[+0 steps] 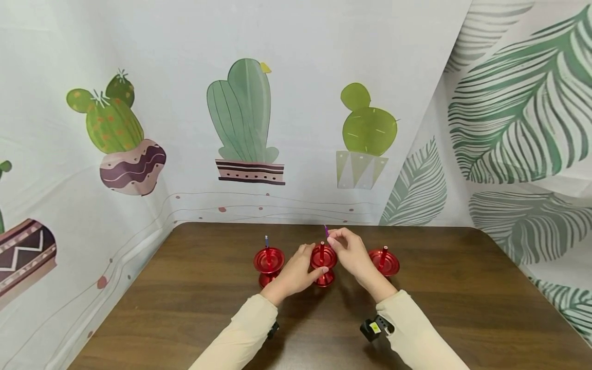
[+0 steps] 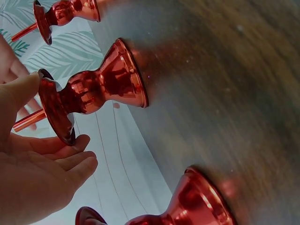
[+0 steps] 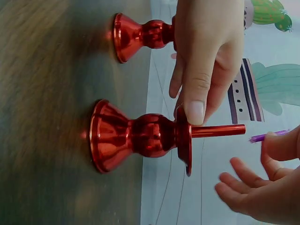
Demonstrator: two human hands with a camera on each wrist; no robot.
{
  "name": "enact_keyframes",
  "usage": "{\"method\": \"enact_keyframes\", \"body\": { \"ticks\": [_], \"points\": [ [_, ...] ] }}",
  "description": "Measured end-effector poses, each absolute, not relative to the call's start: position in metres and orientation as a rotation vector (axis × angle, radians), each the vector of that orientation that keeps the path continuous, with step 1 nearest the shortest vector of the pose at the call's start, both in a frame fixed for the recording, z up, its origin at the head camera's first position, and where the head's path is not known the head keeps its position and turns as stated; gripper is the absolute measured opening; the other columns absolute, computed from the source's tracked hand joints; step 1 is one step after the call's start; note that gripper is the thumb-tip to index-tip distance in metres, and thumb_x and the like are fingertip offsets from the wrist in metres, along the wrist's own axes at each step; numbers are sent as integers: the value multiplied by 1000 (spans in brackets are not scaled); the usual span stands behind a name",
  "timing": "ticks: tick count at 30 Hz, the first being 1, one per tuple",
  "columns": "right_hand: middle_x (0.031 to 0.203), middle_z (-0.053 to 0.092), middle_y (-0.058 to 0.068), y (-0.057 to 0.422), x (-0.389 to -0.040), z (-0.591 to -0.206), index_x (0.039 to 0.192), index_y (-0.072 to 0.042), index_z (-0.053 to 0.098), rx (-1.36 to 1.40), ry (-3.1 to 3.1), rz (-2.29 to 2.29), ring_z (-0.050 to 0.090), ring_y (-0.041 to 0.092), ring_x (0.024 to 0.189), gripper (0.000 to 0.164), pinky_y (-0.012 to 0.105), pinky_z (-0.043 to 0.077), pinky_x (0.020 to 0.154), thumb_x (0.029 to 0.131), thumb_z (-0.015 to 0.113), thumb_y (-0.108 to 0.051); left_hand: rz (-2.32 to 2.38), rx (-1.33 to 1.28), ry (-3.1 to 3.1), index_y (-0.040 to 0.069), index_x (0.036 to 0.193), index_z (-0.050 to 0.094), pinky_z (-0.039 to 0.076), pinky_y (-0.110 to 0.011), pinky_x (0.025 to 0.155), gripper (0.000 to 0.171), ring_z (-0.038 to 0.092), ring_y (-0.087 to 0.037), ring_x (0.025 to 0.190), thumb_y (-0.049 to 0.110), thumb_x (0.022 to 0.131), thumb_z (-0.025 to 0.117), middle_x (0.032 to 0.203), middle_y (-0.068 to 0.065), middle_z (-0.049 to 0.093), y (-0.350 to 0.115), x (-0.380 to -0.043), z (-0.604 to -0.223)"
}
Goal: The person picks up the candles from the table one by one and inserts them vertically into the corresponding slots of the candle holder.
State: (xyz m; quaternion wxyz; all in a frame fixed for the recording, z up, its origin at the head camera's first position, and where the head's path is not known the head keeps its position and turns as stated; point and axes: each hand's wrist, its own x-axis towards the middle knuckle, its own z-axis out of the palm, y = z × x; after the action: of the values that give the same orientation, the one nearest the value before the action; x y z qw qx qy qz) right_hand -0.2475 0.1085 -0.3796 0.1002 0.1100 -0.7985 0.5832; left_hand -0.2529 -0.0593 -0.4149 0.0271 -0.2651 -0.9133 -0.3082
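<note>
A red metal candle holder (image 1: 325,279) stands upright in the middle, with a wide dish and a thin red tube (image 3: 218,131) rising from it. My left hand (image 1: 296,271) holds this holder by the dish rim, thumb on one side and fingers round the other. Just above the tube's top, my right hand (image 1: 352,254) pinches a thin purple stick (image 3: 268,136) between thumb and finger. In the right wrist view the stick's lower end is a short gap away from the tube. The other right fingers are spread loosely.
A matching holder (image 1: 269,254) with a blue stick (image 1: 266,240) in its tube stands to the left. Another red holder (image 1: 392,264) stands to the right, partly behind my right wrist. All are on a brown wooden table (image 1: 185,288) against a cactus-printed cloth (image 1: 305,103).
</note>
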Motion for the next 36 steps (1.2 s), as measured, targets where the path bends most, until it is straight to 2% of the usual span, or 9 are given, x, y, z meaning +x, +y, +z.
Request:
{"method": "enact_keyframes", "body": {
  "ticks": [6, 16, 26, 36],
  "points": [
    [130, 57, 21, 101, -255, -379, 97, 7, 57, 367, -2225, 1872, 51, 31, 126, 8, 40, 38, 106, 95, 56, -1, -947, -814, -2826, -9, 140, 38, 49, -41, 95, 69, 57, -28, 112, 30, 91, 68, 126, -21, 51, -59, -253, -414],
    [132, 55, 20, 95, -260, -392, 98, 7, 55, 342, -2188, 1917, 48, 30, 129, 8, 41, 37, 107, 96, 55, -1, -941, -820, -2817, -10, 139, 39, 48, -41, 96, 69, 57, -29, 112, 29, 90, 68, 127, -22, 51, -58, -252, -415],
    [135, 53, 18, 92, -261, -402, 100, 4, 54, 341, -2170, 1946, 48, 29, 128, 7, 46, 41, 103, 98, 52, -3, -916, -836, -2785, -12, 137, 40, 48, -41, 96, 67, 56, -30, 113, 28, 91, 67, 127, -24, 51, -58, -251, -417],
    [128, 59, 21, 92, -262, -408, 95, 3, 52, 422, -2171, 1829, 51, 31, 124, 6, 46, 42, 101, 98, 50, -2, -926, -845, -2782, -13, 137, 39, 47, -42, 98, 68, 56, -31, 114, 27, 90, 68, 126, -24, 50, -59, -252, -415]
  ]
}}
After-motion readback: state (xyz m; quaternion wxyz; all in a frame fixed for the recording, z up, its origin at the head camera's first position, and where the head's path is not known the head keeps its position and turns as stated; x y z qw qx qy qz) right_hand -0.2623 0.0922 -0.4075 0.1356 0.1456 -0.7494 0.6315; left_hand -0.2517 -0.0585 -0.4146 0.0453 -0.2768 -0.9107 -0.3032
